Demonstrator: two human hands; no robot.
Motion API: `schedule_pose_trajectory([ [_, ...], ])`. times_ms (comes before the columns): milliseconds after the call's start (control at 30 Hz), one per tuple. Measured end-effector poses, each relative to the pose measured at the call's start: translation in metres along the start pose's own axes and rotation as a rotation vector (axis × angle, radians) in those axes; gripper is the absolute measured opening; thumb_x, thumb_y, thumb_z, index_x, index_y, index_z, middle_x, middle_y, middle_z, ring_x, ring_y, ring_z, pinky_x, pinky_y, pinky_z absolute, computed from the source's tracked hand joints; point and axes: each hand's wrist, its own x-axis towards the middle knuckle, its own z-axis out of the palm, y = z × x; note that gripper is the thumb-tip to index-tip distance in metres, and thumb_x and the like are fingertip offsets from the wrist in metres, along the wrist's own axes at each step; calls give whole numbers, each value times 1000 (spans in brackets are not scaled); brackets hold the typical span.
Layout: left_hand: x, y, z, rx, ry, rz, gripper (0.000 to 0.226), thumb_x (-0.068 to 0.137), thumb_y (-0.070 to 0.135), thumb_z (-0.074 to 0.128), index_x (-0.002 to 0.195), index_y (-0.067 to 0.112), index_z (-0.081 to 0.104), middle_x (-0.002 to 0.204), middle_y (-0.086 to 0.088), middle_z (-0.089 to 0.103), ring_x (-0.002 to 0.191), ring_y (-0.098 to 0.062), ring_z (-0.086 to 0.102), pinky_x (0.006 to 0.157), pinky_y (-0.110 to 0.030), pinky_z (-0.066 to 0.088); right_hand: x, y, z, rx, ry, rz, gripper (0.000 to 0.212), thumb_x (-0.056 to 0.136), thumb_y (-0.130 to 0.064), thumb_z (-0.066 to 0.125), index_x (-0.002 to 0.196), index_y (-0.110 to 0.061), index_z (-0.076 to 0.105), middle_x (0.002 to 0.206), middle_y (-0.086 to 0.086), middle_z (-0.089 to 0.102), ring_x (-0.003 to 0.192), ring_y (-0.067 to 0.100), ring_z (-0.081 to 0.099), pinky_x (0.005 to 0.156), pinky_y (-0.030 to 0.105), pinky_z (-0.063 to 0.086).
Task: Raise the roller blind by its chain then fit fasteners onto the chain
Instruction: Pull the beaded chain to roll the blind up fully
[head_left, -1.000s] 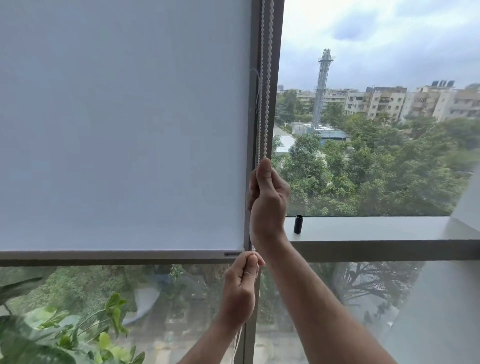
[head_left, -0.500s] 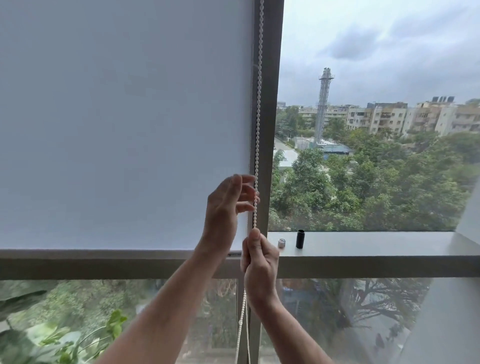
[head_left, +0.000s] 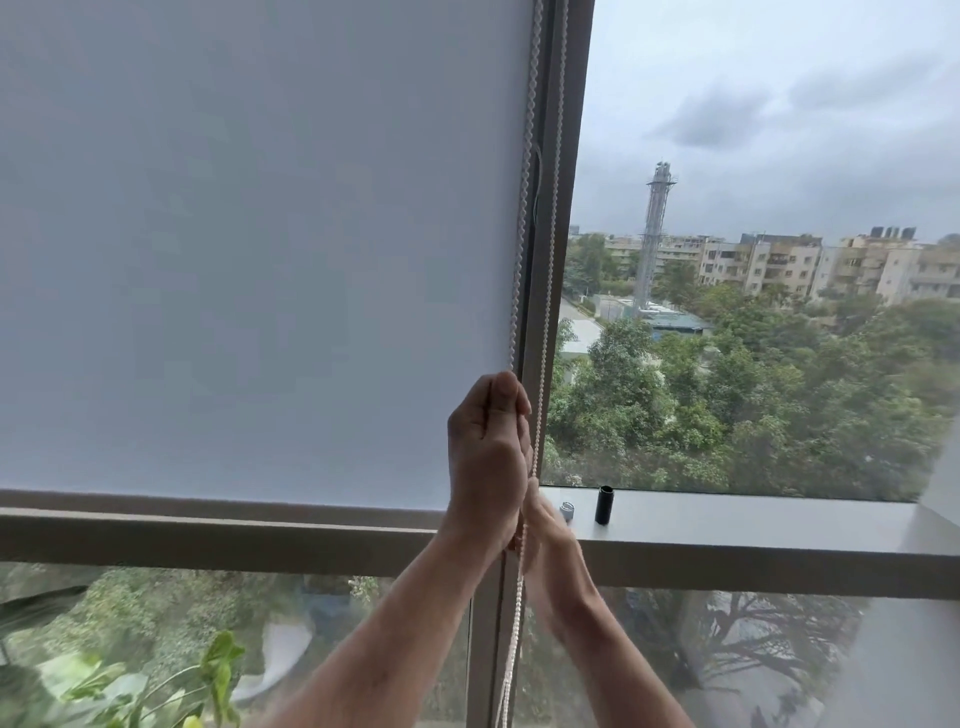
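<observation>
Chain (head_left: 521, 249) gripped inside both hands (head_left: 488, 457).

No text, label, brand, number or sign can be read anywhere in the view. The black cylinder (head_left: 603, 504) and the small grey piece (head_left: 567, 511) on the sill, at about 4 o'clock from the centre, bear no legible marking, and the distant buildings (head_left: 779, 262) at about 2 o'clock are too small to show any lettering.
</observation>
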Motion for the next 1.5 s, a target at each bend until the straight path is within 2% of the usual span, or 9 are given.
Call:
schedule_pose_trajectory([
  [100, -15, -21, -7, 103, 0, 25, 35, 98, 23, 43, 64, 21, 50, 51, 9, 39, 46, -10, 32, 46, -28, 29, 17, -33, -6, 0, 46, -40, 36, 96, -42, 43, 113, -24, 69, 98, 3, 73, 94, 20, 66, 82, 34, 50],
  [333, -41, -70, -31, 179, 27, -40, 33, 93, 18, 43, 62, 27, 51, 50, 8, 38, 47, -10, 26, 46, -27, 21, 55, -119, 29, 102, 9, -225, 32, 98, -32, 44, 103, -18, 72, 72, 2, 62, 61, 15, 55, 55, 28, 47],
  [500, -37, -70, -39, 245, -46, 31, 35, 93, 15, 43, 63, 31, 51, 48, 7, 39, 45, -4, 29, 43, -19, 25, 63, -122, 57, 6, 226, -331, 46, 102, -34, 45, 60, -23, 59, 46, -9, 32, 38, 7, 23, 37, 18, 19],
  [633, -25, -67, -53, 220, -171, 9, 33, 95, 35, 49, 63, 32, 56, 51, 9, 38, 49, -9, 32, 47, -26, 26, 57, -113, 59, 33, 251, -499, 42, 100, -36, 46, 60, -25, 54, 45, -5, 29, 38, 10, 21, 37, 24, 14],
  [867, 34, -32, -67, 204, -47, -18, 57, 97, 48, 29, 83, 14, 73, 76, -5, 74, 78, -19, 71, 69, -32, 54, 43, -79, 51, -16, 299, -494, 40, 98, -31, 47, 61, -20, 59, 44, -5, 33, 38, 8, 26, 38, 20, 22],
  [1067, 61, 30, -19, 55, -234, 68, 50, 100, 46, 33, 99, 10, 67, 80, -10, 68, 79, -24, 67, 66, -33, 55, 23, -22, 48, -123, 356, -423, 41, 94, -36, 49, 59, -17, 56, 46, -2, 33, 43, 14, 24, 42, 27, 18],
  [1167, 62, 43, 1, -21, -313, 69, 46, 101, 42, 36, 96, 7, 66, 65, -4, 59, 56, -17, 58, 50, -28, 48, 10, 6, 40, -133, 367, -350, 42, 93, -35, 50, 58, -14, 56, 45, -4, 31, 42, 11, 23, 42, 23, 18],
  [1300, 55, 32, 9, -3, -131, 80, 49, 106, 30, 38, 62, 25, 58, 44, 14, 35, 36, -3, 27, 37, -17, 22, 5, 16, 23, -99, 270, -265, 38, 91, -34, 50, 59, -15, 61, 42, -4, 32, 38, 7, 25, 39, 17, 21],
  [1500, 44, 20, 13, 106, -62, 179, 42, 98, 44, 43, 60, 30, 54, 43, 9, 37, 35, -5, 28, 37, -21, 23, 26, -13, 4, -110, 81, -168, 46, 96, -47, 42, 77, -17, 71, 63, 12, 58, 55, 21, 52, 55, 30, 46],
])
